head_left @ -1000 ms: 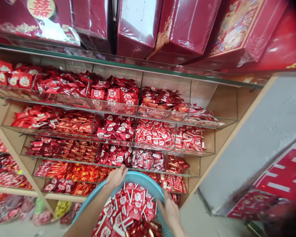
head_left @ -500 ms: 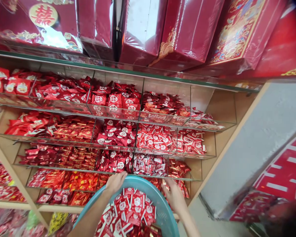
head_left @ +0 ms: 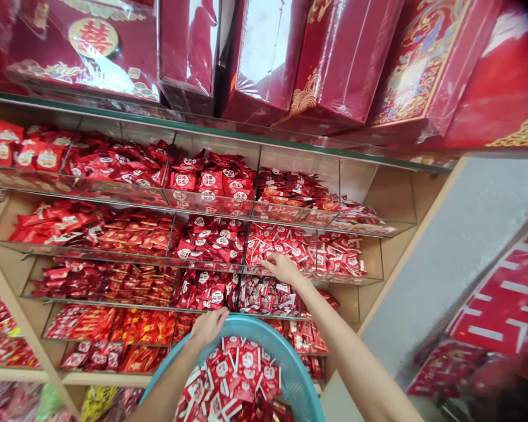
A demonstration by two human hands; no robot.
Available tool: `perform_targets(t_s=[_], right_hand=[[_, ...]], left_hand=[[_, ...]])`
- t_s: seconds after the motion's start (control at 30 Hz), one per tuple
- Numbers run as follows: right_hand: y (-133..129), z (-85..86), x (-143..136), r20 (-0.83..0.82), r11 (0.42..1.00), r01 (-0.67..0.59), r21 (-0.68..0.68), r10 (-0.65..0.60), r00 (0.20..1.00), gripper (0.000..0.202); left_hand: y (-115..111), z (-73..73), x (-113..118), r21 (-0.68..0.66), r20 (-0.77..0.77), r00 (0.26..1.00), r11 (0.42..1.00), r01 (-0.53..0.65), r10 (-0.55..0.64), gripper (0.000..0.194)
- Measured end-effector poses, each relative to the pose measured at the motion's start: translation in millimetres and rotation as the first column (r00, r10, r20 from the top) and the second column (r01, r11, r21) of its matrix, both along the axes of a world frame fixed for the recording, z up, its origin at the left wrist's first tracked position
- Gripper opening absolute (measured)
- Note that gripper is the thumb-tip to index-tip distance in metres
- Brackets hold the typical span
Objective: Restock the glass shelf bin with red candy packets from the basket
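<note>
Head view: right hand (head_left: 284, 269), fingers bent, grip unclear, reaches the shelf's glass front edge (head_left: 211, 266) by packets (head_left: 264, 237); left hand (head_left: 208, 328) grips the packet-filled basin (head_left: 300, 369) below. Grasping there calls for fingertips over that edge.

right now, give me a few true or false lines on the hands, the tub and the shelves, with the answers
1. The left hand is at the rim of the blue tub. True.
2. The right hand is down inside the blue tub. False: it is up at the second row of compartments from the top.
3. Red-and-white packets lie in the blue tub. True.
4. The large wrapped boxes stand below the rows of compartments. False: they stand above them.
</note>
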State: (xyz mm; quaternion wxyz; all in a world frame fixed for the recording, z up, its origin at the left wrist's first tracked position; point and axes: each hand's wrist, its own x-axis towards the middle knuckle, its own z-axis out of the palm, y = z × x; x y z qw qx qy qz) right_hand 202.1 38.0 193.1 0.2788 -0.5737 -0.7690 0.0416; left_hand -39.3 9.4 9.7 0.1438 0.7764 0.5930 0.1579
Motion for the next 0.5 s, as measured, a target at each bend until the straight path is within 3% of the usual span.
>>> perform_targets(t_s=[0.17, 0.37, 0.5], right_hand=[[13.3, -0.8, 4.3, -0.012, 0.995, -0.045, -0.092, 0.044, 0.999, 0.046], [25.9, 4.7, 13.2, -0.107, 0.998, 0.054, 0.032, -0.051, 0.993, 0.027], [38.7, 21.0, 0.4, -0.121, 0.99, 0.1, 0.096, -0.088, 0.989, 0.031]], left_hand=[[1.3, -3.3, -1.2, -0.003, 0.014, 1.0, 1.0, -0.006, 0.006, 0.05], [1.8, -5.5, -0.9, -0.01, 0.029, 0.999, 1.0, -0.017, 0.017, 0.05], [1.2, -4.9, -0.9, -0.012, 0.037, 0.999, 1.0, -0.011, 0.011, 0.05]])
